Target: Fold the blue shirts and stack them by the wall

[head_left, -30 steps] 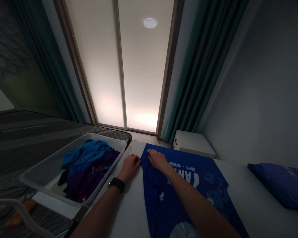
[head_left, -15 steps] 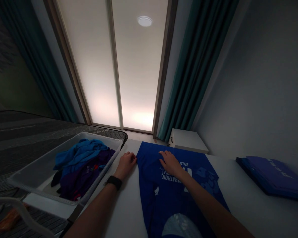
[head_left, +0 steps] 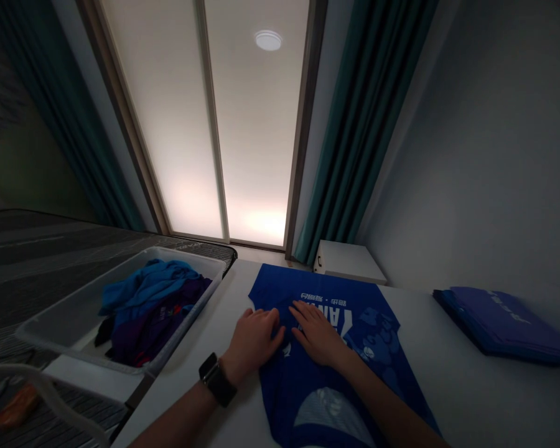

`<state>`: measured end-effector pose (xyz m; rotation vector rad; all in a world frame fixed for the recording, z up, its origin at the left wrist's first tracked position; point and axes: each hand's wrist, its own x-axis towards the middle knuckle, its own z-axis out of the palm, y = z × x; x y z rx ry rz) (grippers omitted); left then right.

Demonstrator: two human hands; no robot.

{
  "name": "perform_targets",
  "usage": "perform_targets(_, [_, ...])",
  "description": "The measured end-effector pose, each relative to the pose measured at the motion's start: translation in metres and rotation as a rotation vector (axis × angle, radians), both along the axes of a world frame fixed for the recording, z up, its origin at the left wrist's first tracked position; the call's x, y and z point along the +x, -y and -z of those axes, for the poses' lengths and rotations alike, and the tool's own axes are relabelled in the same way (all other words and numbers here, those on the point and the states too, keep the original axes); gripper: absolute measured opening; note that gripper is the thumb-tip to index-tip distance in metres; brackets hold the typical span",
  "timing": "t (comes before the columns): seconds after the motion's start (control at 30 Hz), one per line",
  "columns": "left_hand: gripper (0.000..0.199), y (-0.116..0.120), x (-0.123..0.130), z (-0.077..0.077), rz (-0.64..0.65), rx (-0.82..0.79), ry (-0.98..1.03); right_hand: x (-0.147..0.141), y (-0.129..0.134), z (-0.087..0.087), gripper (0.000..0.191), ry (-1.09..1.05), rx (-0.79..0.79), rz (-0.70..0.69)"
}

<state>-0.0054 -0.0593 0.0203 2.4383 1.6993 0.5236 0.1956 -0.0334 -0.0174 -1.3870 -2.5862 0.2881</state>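
A blue printed T-shirt [head_left: 326,286] lies spread on a white table [head_left: 205,348], its white lettering upside down from where I look. My left hand [head_left: 254,339], with a dark watch [head_left: 217,378] on the wrist, rests on the shirt's left edge. Its fingers are bent and its thumb is apart from them. My right hand [head_left: 318,335] lies flat on the middle of the shirt, fingers stretched over the lettering and hiding part of it.
Left of the table, a clear plastic bin [head_left: 186,330] holds crumpled blue and purple clothes [head_left: 149,311]. Folded purple and blue garments [head_left: 508,323] are stacked at the right. Behind the table stand a white cabinet [head_left: 350,258], teal curtains [head_left: 354,155] and a frosted sliding door [head_left: 256,155].
My left hand has moved right and nearer to me, from the shirt's far left corner onto its left edge. My right hand has shifted slightly nearer, uncovering lettering, and lies flatter.
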Motion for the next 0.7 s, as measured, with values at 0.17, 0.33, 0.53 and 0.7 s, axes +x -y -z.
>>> perform_targets(0.17, [0.021, 0.033, 0.016, 0.009, 0.024, -0.114, -0.067, 0.001, -0.001, 0.001, 0.051, -0.023, 0.022, -0.008])
perform_targets(0.33, [0.011, 0.046, 0.007, 0.007, 0.005, -0.134, -0.185, 0.002, 0.001, -0.001, 0.054, -0.035, -0.011, -0.010])
perform_targets(0.53, [0.012, 0.055, 0.001, 0.007, -0.006, -0.159, -0.163, 0.002, 0.001, -0.001, 0.054, -0.037, -0.009, -0.011])
perform_targets(0.7, [0.021, 0.061, 0.004, 0.004, -0.017, -0.196, -0.154, 0.003, 0.001, 0.000, 0.053, -0.048, 0.013, -0.013])
